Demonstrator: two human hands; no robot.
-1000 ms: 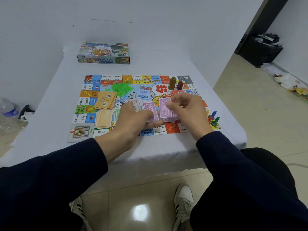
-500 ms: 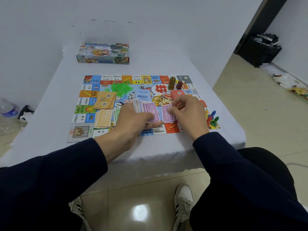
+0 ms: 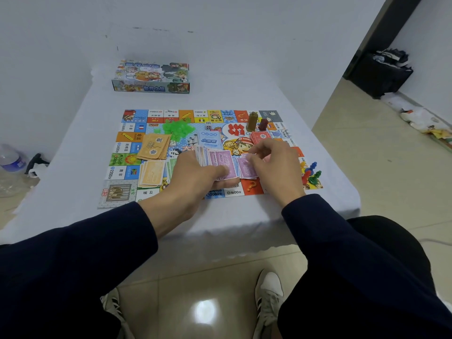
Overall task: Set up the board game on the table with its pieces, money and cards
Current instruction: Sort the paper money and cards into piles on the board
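The colourful game board (image 3: pixel 127 165) lies flat on the white table. My left hand (image 3: pixel 195 177) grips a fanned stack of play money (image 3: pixel 220 162), a purple 5000 note on top. My right hand (image 3: pixel 274 162) pinches purple notes over a small purple pile (image 3: pixel 245 171) on the board. Orange cards (image 3: pixel 155 145) and pale orange notes (image 3: pixel 151 172) lie on the board's left. Green plastic houses (image 3: pixel 177 128), a die (image 3: pixel 208 126), blue cards (image 3: pixel 208 139), red cards (image 3: pixel 260 137) and two tall pieces (image 3: pixel 252 121) sit further back. Coloured pawns (image 3: pixel 310 172) stand at the right edge.
The game box (image 3: pixel 151 77) rests at the table's far end by the wall. A water bottle (image 3: pixel 12 159) stands on the floor at left. A dark bag (image 3: pixel 381 74) and litter lie on the floor at right. My shoes show below the table's near edge.
My right hand has come down from the fanned stack with purple notes and now holds them low over the purple pile on the board. My left hand stays in place with the stack.
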